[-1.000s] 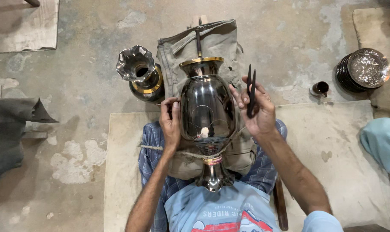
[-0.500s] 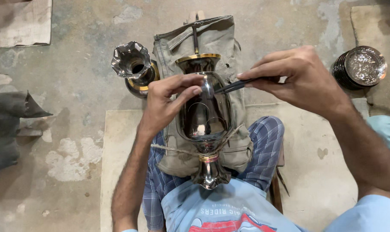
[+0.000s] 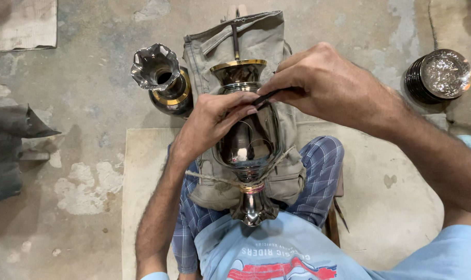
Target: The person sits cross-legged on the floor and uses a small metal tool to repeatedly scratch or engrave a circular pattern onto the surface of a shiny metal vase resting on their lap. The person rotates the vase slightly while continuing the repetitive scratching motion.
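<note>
Both hands have closed in on the dark metal vase, which lies on the grey cloth over the lap: left hand presses fingers together on its shoulder, right hand pinches a thin dark tool. Keep the tool tip steady against the bracing fingers. Second vase, by the cloth's left edge, shows a dark, apparently empty mouth; stacked metal dishes stand well apart.

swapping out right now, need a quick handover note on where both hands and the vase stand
Left hand: rests on the dark metal vase, fingers steadying the tool tip.
Right hand: pinches a thin dark tool against the vase shoulder.
The vase lies on a folded cloth across the lap, tied down with cord.
Done: fine lines are scratched on the body.
Left: most of the surface is bare. A second vase stands on the floor.
</note>
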